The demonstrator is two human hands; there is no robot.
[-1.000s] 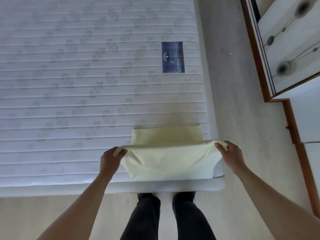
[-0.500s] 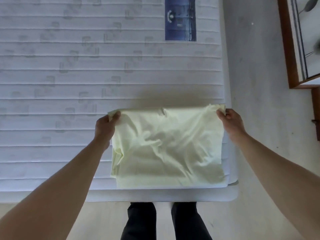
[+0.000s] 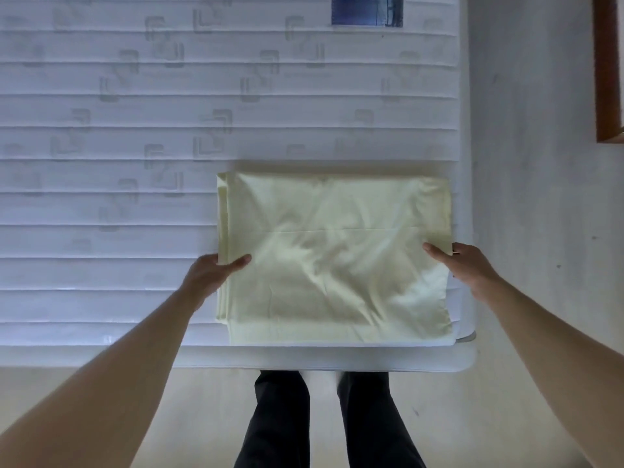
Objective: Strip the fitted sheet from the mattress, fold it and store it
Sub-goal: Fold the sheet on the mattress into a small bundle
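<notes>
The pale yellow fitted sheet [image 3: 334, 258] lies folded into a flat rectangle on the near right corner of the bare white quilted mattress [image 3: 135, 163]. My left hand [image 3: 211, 273] grips the sheet's left edge about halfway along, thumb on top and fingers tucked beneath. At the right edge my right hand [image 3: 466, 265] holds the sheet the same way, with its thumb on the fabric. The left side shows several stacked layers.
A blue label [image 3: 367, 10] is sewn on the mattress at the top. Pale floor [image 3: 540, 197] runs along the mattress's right side, with a wooden-framed piece of furniture [image 3: 607, 79] at the far right. My legs [image 3: 324, 420] in dark trousers stand at the mattress's near edge.
The top half of the sheet was carried forward and laid flat over the rest. Both hands then slid from the far corners back to the middle of the side edges.
</notes>
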